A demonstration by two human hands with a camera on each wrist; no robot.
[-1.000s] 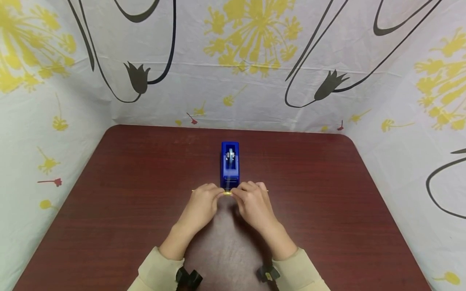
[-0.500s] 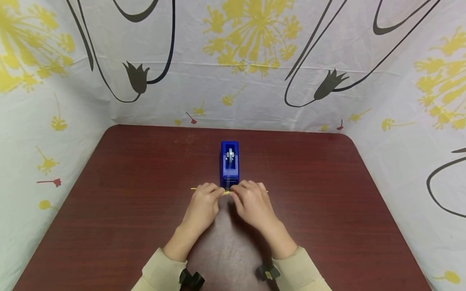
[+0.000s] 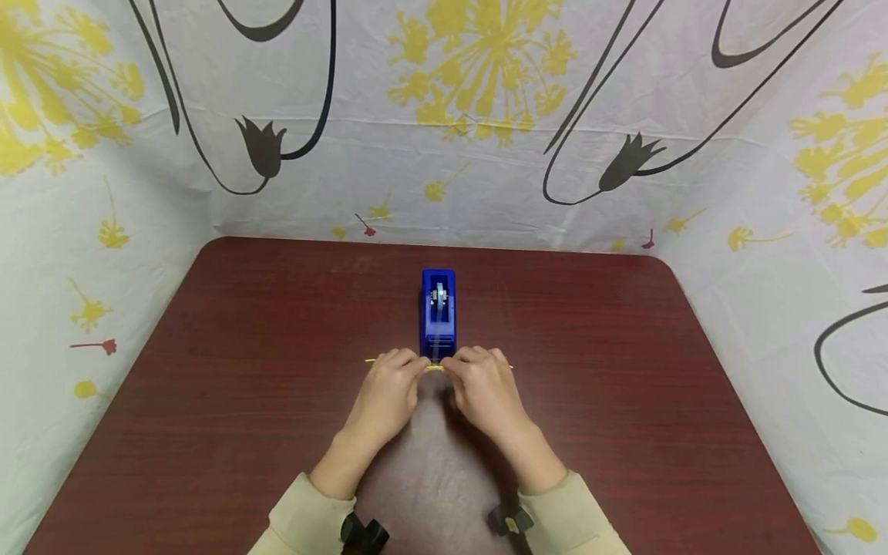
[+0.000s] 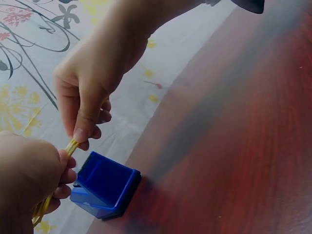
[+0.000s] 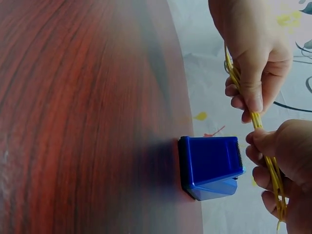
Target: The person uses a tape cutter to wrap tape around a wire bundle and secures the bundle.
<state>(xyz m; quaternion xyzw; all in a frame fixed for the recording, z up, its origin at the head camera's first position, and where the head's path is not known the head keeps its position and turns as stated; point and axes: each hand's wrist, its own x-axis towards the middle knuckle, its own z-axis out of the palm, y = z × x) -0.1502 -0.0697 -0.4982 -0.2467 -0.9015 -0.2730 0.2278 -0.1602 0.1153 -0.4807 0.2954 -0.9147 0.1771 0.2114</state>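
A looped bundle of thin yellow cord [image 3: 435, 368] stretches sideways just in front of the blue tape dispenser [image 3: 439, 327]. My left hand [image 3: 387, 385] pinches it on one side of the middle, my right hand [image 3: 487, 389] on the other. Only a short stretch shows between the thumbs; loose ends stick out past both hands. In the right wrist view the cord [image 5: 256, 120] runs as several parallel strands, above the table beside the dispenser's toothed cutter [image 5: 240, 155]. A clear tape strip leads forward from the roll [image 3: 438, 299]; whether it touches the cord cannot be told.
The dark red wooden table [image 3: 291, 308] lies beneath everything. A white cloth [image 3: 333, 185] with yellow and grey floral prints hangs along its back and sides. Small black devices [image 3: 364, 533] are worn at both sleeve cuffs.
Both hands keep their grip on the yellow cord in front of the dispenser. The left forearm has shifted slightly to the right since the first frame.
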